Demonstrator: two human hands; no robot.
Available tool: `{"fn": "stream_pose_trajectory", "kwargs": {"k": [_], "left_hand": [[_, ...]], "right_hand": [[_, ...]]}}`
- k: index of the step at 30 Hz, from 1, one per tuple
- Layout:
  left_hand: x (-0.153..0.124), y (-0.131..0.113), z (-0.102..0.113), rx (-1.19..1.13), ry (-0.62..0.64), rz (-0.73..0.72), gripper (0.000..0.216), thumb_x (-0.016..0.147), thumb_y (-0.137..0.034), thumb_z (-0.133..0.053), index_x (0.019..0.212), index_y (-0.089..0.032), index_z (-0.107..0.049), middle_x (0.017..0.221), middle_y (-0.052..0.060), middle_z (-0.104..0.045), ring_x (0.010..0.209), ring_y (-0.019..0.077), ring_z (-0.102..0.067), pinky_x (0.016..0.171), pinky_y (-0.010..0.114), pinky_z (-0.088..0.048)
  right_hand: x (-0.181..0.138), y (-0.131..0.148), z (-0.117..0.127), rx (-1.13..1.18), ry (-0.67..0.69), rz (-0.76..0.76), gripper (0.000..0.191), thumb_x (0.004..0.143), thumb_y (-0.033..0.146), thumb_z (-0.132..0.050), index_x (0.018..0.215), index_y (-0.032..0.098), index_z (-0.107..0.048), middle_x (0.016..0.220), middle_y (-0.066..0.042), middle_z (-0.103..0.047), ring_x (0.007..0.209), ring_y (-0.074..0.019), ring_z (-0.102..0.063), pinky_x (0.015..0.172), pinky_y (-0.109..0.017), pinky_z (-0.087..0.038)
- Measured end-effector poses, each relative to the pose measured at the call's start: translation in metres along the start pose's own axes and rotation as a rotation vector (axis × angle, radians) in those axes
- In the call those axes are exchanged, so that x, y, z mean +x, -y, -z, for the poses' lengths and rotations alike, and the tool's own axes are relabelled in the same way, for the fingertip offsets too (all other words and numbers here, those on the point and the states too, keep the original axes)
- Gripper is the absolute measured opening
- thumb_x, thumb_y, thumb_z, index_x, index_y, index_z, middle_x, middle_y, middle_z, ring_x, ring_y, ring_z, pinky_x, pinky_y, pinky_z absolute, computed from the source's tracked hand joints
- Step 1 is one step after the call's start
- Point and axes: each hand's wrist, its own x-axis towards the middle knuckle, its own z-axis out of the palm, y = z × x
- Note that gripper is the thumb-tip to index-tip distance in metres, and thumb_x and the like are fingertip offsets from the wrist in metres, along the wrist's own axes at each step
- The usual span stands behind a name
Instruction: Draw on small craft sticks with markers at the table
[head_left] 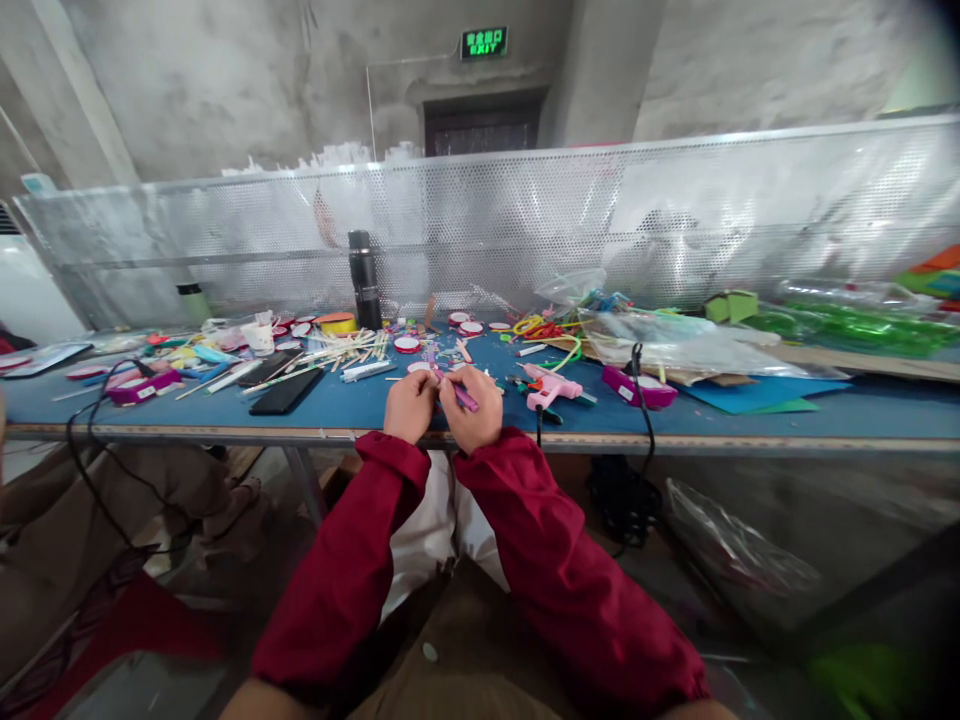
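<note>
Close together at the table's front edge are my left hand (409, 406) and my right hand (477, 410). A short purple pen-like stick (466, 398) is gripped in my right hand, its tip pointing toward the left fingers. The fingers of my left hand are pinched together; what they hold is too small and hidden to name. Just past my hands lie small craft pieces and a round red-rimmed white lid (407, 344). To the right of my right hand rests a pink glue gun (551, 386).
Left of my hands are a black phone (287, 391), a white marker (367, 371) and scattered wooden sticks (352, 350). A black thermos (364, 280) stands behind them. Purple boxes (651, 390) with cables, plastic bags (675, 340) and a perforated metal screen (495, 230) also surround the workspace.
</note>
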Motion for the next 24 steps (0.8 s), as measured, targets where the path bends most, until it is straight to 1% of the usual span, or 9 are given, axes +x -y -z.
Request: {"fn": "stream_pose_trajectory", "kwargs": {"k": [6, 11, 14, 18, 24], "left_hand": [[-0.002, -0.004, 0.001, -0.013, 0.010, 0.001, 0.024, 0.093, -0.023, -0.051, 0.071, -0.020, -0.063, 0.065, -0.001, -0.064, 0.060, 0.0151, -0.056, 0.059, 0.024, -0.039], [-0.001, -0.001, 0.000, -0.012, 0.009, -0.002, 0.025, 0.093, -0.026, -0.051, 0.070, -0.021, -0.061, 0.062, -0.001, -0.061, 0.060, 0.0151, -0.053, 0.059, 0.024, -0.037], [0.000, 0.002, 0.000, -0.001, 0.003, -0.005, 0.025, 0.091, -0.025, -0.053, 0.068, -0.020, -0.060, 0.062, -0.002, -0.059, 0.061, 0.0149, -0.052, 0.060, 0.024, -0.036], [0.001, 0.004, -0.001, 0.008, 0.000, -0.008, 0.021, 0.090, -0.023, -0.053, 0.072, -0.019, -0.063, 0.066, -0.001, -0.062, 0.064, 0.0149, -0.053, 0.062, 0.024, -0.037], [0.002, 0.007, -0.002, 0.021, -0.004, -0.016, 0.021, 0.091, -0.021, -0.053, 0.075, -0.019, -0.067, 0.071, 0.000, -0.066, 0.068, 0.0155, -0.054, 0.066, 0.025, -0.040]], "right_hand": [[0.000, 0.000, 0.001, -0.010, -0.033, -0.022, 0.013, 0.093, 0.025, -0.057, 0.081, 0.025, -0.063, 0.080, -0.002, -0.072, 0.080, -0.0213, -0.065, 0.078, -0.034, -0.049], [0.000, 0.000, 0.001, -0.005, -0.006, 0.001, 0.011, 0.092, 0.025, -0.058, 0.082, 0.026, -0.064, 0.080, -0.002, -0.071, 0.080, -0.0209, -0.065, 0.079, -0.034, -0.050], [-0.001, 0.000, 0.000, 0.005, 0.009, 0.008, 0.011, 0.092, 0.025, -0.058, 0.083, 0.026, -0.064, 0.082, -0.002, -0.071, 0.081, -0.0211, -0.066, 0.079, -0.035, -0.050], [0.000, 0.000, 0.000, 0.016, 0.018, 0.009, 0.010, 0.092, 0.025, -0.058, 0.084, 0.025, -0.064, 0.082, -0.003, -0.071, 0.082, -0.0216, -0.066, 0.080, -0.035, -0.050], [0.001, 0.001, 0.001, 0.015, 0.035, 0.009, 0.010, 0.092, 0.025, -0.058, 0.084, 0.026, -0.064, 0.083, -0.003, -0.071, 0.082, -0.0217, -0.066, 0.080, -0.035, -0.051]]}}
